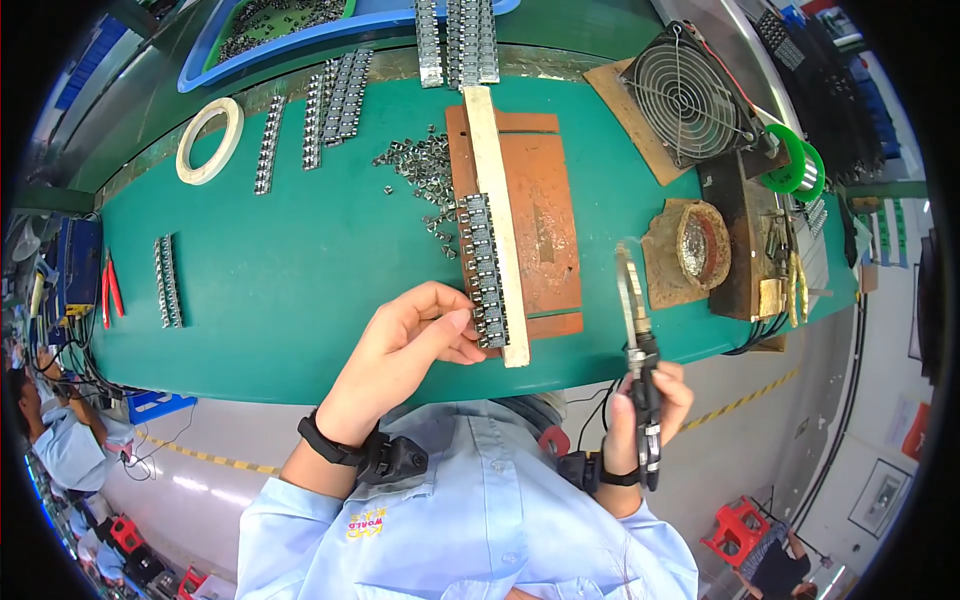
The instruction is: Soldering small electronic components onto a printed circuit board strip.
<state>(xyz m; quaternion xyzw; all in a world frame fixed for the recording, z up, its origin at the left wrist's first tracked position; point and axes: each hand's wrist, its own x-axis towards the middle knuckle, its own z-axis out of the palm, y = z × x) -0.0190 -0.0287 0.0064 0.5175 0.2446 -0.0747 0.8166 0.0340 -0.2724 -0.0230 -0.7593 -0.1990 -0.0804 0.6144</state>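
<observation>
Left hand: fingers curled, thumb drawn in toward them, tips touching the left edge of a strip of black components near its lower end. Cannot tell whether anything is pinched there. Strip lies lengthwise along the left side of a pale bar, over the brown board; row of small metal pieces along its left edge.

Right hand: closed around a black-handled tool, off the near edge of the bench. Tool upright in the view, long metal end pointing away from the body, a thin curved piece alongside. Its tip is well apart from the strip, over to the right.

Just left of the board: loose heap of small metal parts, scattering down toward the strip; a few strays at its left.

Right of the tool: round dish with a crusted rim, on a stained brown sheet. Beside it a dark wooden box. Farther back, a black fan with wire guard; near it a green spool wound with silvery wire.

Left side, going out: a group of component strips, a white ring-shaped roll, red-handled pliers near a blue box-shaped unit.

Far edge: blue tray, green tray inside it, dark small pieces in that.
</observation>
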